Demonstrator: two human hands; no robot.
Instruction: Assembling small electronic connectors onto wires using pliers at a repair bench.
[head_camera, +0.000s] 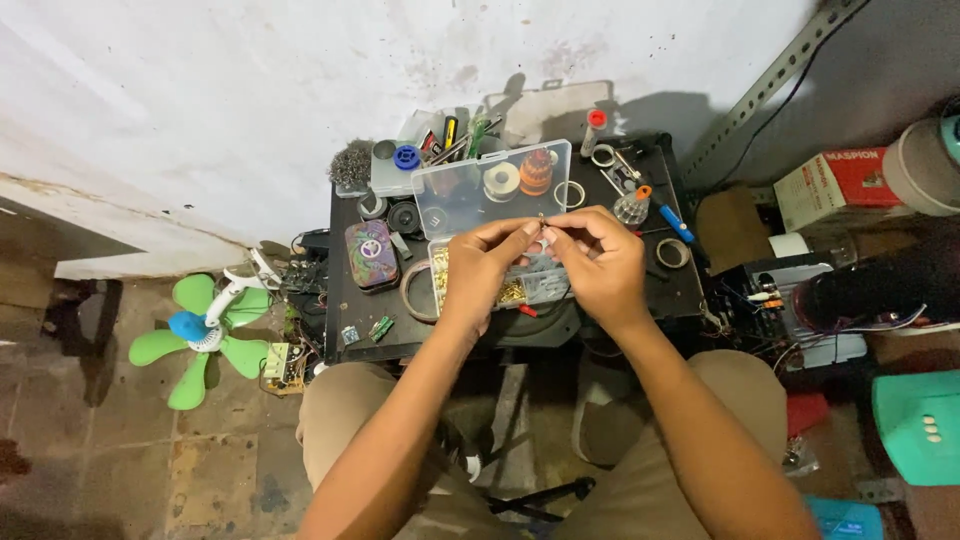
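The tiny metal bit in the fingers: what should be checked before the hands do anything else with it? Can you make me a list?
1. Tiny metal part pinched between both hands: ok, the left hand and right hand meet on it at the fingertips.
2. Grip firm enough: cannot tell, the part is too small to see.
3. Clear plastic parts box right under the hands to catch a drop: ok.
4. Box lid out of the way: ok, it stands open behind the hands.
5. Small black table has free room: not ok, tape rolls, tools and a tin crowd it.
6. Green fan away from the hands: ok, on the floor beside the table.
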